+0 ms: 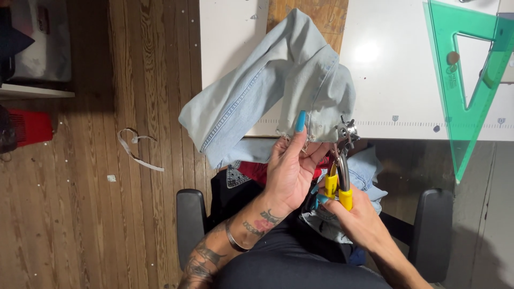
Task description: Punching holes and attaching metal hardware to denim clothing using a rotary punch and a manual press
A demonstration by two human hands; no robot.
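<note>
A pale blue denim piece [278,80] hangs over the front edge of the white table [391,69]. My left hand [289,168] pinches its lower frayed edge, thumb with a teal nail lying on the cloth. My right hand [356,214] grips the yellow handles of a metal punch plier [342,160]. The plier's head sits at the denim's lower right corner, beside my left fingers.
A green transparent set square [460,80] lies on the table's right side. More denim and red cloth [257,171] sit in my lap. Black chair armrests [190,225] flank me. A scrap strip [136,150] lies on the wooden floor, and a red crate [29,126] stands at far left.
</note>
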